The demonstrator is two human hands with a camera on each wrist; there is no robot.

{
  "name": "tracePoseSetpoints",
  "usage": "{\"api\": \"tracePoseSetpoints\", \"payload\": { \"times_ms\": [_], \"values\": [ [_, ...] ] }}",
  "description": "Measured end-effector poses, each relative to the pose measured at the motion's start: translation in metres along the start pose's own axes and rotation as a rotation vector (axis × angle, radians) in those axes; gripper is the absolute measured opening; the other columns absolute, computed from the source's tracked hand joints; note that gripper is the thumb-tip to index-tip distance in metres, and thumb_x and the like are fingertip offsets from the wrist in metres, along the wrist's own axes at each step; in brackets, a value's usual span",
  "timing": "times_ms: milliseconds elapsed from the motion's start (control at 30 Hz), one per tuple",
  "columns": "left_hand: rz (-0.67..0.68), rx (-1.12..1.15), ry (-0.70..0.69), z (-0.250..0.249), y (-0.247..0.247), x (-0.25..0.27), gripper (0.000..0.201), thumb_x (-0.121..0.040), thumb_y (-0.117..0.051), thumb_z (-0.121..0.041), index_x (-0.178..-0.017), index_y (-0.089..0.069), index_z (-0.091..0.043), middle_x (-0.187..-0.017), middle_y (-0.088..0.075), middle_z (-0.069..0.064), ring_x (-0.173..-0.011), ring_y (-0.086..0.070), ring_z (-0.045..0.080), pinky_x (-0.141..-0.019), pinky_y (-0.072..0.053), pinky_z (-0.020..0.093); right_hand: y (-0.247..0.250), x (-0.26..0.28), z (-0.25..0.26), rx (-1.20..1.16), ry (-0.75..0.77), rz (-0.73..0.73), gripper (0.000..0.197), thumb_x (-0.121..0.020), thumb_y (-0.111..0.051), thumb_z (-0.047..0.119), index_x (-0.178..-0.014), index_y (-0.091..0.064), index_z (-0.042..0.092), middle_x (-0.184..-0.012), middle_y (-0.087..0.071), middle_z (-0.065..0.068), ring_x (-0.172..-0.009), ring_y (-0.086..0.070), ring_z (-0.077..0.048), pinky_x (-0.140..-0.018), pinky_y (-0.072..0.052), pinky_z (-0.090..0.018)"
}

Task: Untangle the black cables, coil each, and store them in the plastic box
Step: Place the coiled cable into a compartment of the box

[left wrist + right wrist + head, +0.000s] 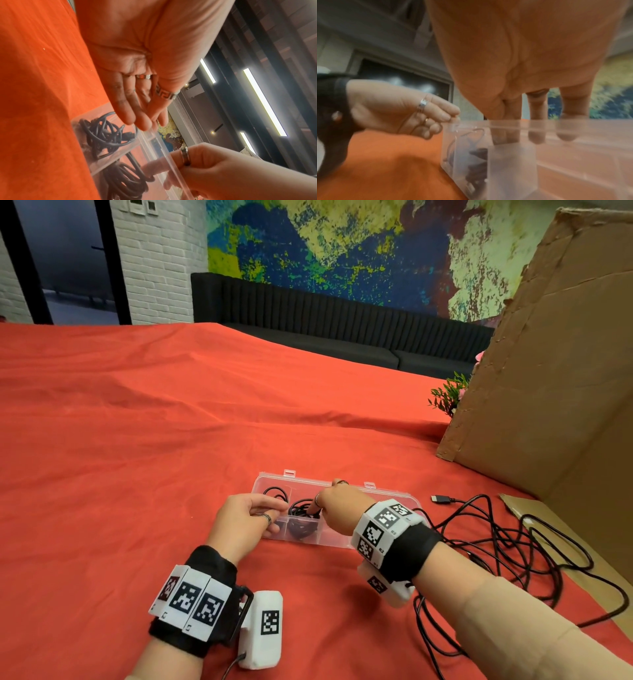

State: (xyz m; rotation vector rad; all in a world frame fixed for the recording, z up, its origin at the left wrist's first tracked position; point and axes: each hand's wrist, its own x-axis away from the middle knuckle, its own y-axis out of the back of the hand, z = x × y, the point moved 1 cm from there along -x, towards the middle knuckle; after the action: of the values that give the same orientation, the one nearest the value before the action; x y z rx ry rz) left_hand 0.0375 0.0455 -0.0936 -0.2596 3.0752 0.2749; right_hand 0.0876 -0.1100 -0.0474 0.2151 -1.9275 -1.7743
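A clear plastic box [301,478] lies on the red cloth. Its left compartment holds one coiled black cable [275,494], a dark bundle [104,135] in the left wrist view. My right hand [313,510] reaches down into the middle compartment. Its straight fingers [536,136] press on a second coil [301,525], seen close up [126,180]. My left hand [279,517] rests at the box's left end, fingers straight and tips on the rim [147,121]. A long loose black cable [507,546] lies tangled right of the box.
A large cardboard sheet [548,388] stands at the right, with a flap lying on the cloth. The loose cable's plug [442,498] lies just beyond the box's right end. A small plant [448,395] peeks out behind the cardboard. Red cloth stretches far to the left.
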Motion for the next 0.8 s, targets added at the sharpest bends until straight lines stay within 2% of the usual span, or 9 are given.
{"api": "tracePoseSetpoints", "payload": {
  "times_ms": [133,367,467,533,600,700,800],
  "values": [
    [0.0,0.008,0.005,0.0,0.0,0.0,0.033,-0.085,-0.056,0.007,-0.072,-0.07,-0.021,-0.053,-0.064,-0.007,-0.049,-0.06,0.009,-0.049,-0.049,0.015,0.0,0.001,0.005,0.135,0.014,0.004,0.045,-0.09,-0.035,-0.003,-0.125,-0.057,0.014,-0.119,-0.059,-0.013,-0.123,-0.039,-0.027,-0.09,-0.038,-0.039],
    [0.003,0.024,0.011,-0.001,0.0,0.001,0.032,-0.085,-0.057,0.006,-0.071,-0.069,-0.02,-0.051,-0.064,-0.007,-0.046,-0.059,0.004,-0.048,-0.05,0.015,0.007,0.002,0.014,0.14,0.0,0.061,0.04,-0.092,-0.038,0.0,-0.124,-0.058,0.012,-0.119,-0.055,-0.016,-0.122,-0.043,-0.031,-0.094,-0.039,-0.04],
    [0.007,0.026,0.015,-0.001,0.0,0.002,0.032,-0.085,-0.057,0.006,-0.071,-0.07,-0.02,-0.05,-0.064,-0.007,-0.047,-0.059,0.006,-0.049,-0.05,0.016,0.01,0.004,0.008,-0.028,0.006,0.07,0.045,-0.092,-0.037,-0.001,-0.127,-0.058,0.018,-0.115,-0.058,-0.01,-0.118,-0.051,-0.028,-0.093,-0.042,-0.033],
    [0.007,0.029,0.019,-0.002,0.0,0.002,0.032,-0.085,-0.057,0.006,-0.071,-0.069,-0.02,-0.05,-0.064,-0.006,-0.047,-0.059,0.007,-0.049,-0.051,0.016,0.013,0.004,0.003,-0.224,0.006,-0.013,0.048,-0.089,-0.035,-0.005,-0.123,-0.061,0.017,-0.121,-0.063,-0.007,-0.118,-0.055,-0.024,-0.098,-0.042,-0.029],
    [0.008,0.03,0.023,-0.002,0.0,0.001,0.032,-0.085,-0.057,0.006,-0.072,-0.069,-0.02,-0.051,-0.063,-0.006,-0.047,-0.059,0.007,-0.049,-0.05,0.016,0.012,0.0,-0.003,-0.307,0.001,-0.115,0.047,-0.088,-0.033,-0.005,-0.121,-0.062,0.014,-0.123,-0.063,-0.007,-0.121,-0.052,-0.023,-0.103,-0.039,-0.029],
    [0.005,0.025,0.023,-0.002,0.0,0.001,0.032,-0.085,-0.057,0.007,-0.072,-0.069,-0.02,-0.055,-0.064,-0.005,-0.048,-0.059,0.007,-0.05,-0.051,0.017,0.002,-0.006,-0.005,-0.174,-0.055,-0.089,0.048,-0.091,-0.032,0.0,-0.126,-0.057,0.023,-0.127,-0.059,-0.009,-0.127,-0.042,-0.028,-0.104,-0.037,-0.036],
    [0.008,0.02,0.019,-0.002,0.0,0.001,0.031,-0.085,-0.057,0.006,-0.073,-0.069,-0.02,-0.058,-0.065,-0.003,-0.049,-0.059,0.009,-0.051,-0.051,0.017,-0.003,-0.006,-0.001,-0.045,-0.044,-0.041,0.048,-0.092,-0.035,0.004,-0.129,-0.052,0.031,-0.13,-0.05,-0.015,-0.123,-0.044,-0.029,-0.099,-0.038,-0.037]
  ]
}}
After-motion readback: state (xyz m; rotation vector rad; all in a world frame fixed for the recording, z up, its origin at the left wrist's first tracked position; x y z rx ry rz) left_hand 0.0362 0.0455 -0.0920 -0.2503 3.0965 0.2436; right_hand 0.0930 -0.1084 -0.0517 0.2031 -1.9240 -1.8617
